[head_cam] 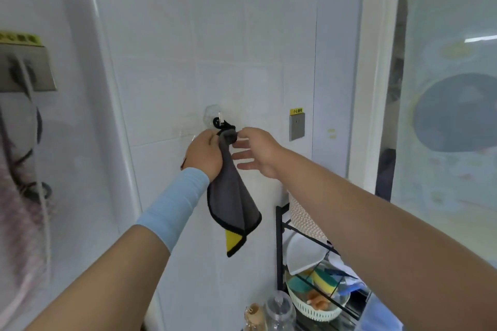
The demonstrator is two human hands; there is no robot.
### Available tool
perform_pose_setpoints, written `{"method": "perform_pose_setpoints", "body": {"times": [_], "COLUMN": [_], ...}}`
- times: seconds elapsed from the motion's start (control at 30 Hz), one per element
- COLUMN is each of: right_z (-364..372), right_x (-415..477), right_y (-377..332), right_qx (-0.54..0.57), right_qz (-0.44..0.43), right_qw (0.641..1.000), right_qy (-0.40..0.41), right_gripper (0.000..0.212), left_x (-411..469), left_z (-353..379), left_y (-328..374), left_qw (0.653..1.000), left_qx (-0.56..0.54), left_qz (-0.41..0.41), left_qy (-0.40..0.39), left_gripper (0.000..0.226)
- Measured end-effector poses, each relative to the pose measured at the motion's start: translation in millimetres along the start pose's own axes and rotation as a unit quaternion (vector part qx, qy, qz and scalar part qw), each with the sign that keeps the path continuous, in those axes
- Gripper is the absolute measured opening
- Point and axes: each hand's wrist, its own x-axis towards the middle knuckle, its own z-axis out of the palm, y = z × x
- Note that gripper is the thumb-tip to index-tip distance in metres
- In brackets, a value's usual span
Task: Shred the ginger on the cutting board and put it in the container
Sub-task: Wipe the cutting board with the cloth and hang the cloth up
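Observation:
A grey cloth (232,196) with black trim and a yellow corner hangs by a black loop from a clear hook (219,117) on the white tiled wall. My left hand (204,154) grips the cloth's upper part just under the loop. My right hand (255,150) pinches the top of the cloth with thumb and forefinger, its other fingers straight and spread. No ginger, cutting board or container appears in this view.
A black wire rack (282,226) at the lower right holds a white plate (304,255), sponges and a white basket (314,309). Bottles (278,312) stand below. A grey wall switch (297,126) is to the right of the hook. A doorway opens at the right.

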Motion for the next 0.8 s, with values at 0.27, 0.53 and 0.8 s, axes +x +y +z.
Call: {"method": "perform_pose_setpoints", "body": {"times": [0.27, 0.53, 0.8], "right_z": [6.2, 25.8, -16.7], "right_x": [26.3, 30.6, -7.6], "right_y": [-39.3, -69.7, -36.7], "right_qx": [0.034, 0.045, -0.052], "right_qz": [-0.090, -0.242, -0.065], "right_qw": [0.989, 0.964, 0.997], "right_qy": [0.109, 0.104, 0.004], "right_gripper": [0.006, 0.027, 0.047], "left_x": [15.3, 36.4, 14.7], "left_z": [-39.3, -65.6, -39.8], "left_y": [15.6, 31.2, 25.1], "left_qw": [0.982, 0.985, 0.977], "left_qx": [0.148, 0.113, 0.071], "left_qz": [0.112, 0.117, 0.161], "left_qy": [0.022, -0.053, -0.120], "left_gripper": [0.021, 0.043, 0.034]}}
